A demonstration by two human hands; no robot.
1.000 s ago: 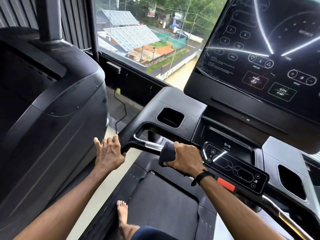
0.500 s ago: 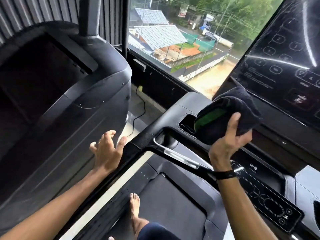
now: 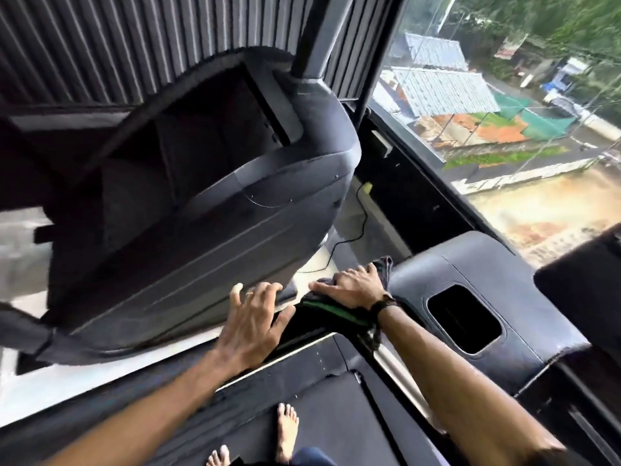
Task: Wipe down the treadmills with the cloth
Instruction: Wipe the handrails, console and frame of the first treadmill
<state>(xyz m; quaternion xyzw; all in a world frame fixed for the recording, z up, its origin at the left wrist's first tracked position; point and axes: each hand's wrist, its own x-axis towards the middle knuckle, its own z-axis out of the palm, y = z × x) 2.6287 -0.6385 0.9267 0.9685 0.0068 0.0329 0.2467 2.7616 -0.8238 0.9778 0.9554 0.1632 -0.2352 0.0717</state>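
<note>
I stand barefoot on the belt [image 3: 339, 422] of a black treadmill. Its console arm [image 3: 433, 274] with a cup recess [image 3: 465, 319] runs to the right. My right hand [image 3: 353, 285] lies flat, pressing a dark cloth with a green stripe [image 3: 331, 311] onto the left end of that arm. The cloth's far corner sticks out beyond my fingers. My left hand [image 3: 253, 326] rests just left of it with fingers spread, on the edge of the left handrail, holding nothing.
A second black treadmill's console housing [image 3: 201, 210] looms close on the left, across a narrow strip of pale floor [image 3: 100, 375]. A power cable [image 3: 359, 227] trails on the floor ahead. A large window [image 3: 504, 112] fills the upper right.
My right hand brought the cloth down from in front of the screen and laid it flat on the console arm's left end. The view swung left; my left hand settled on the rail.
</note>
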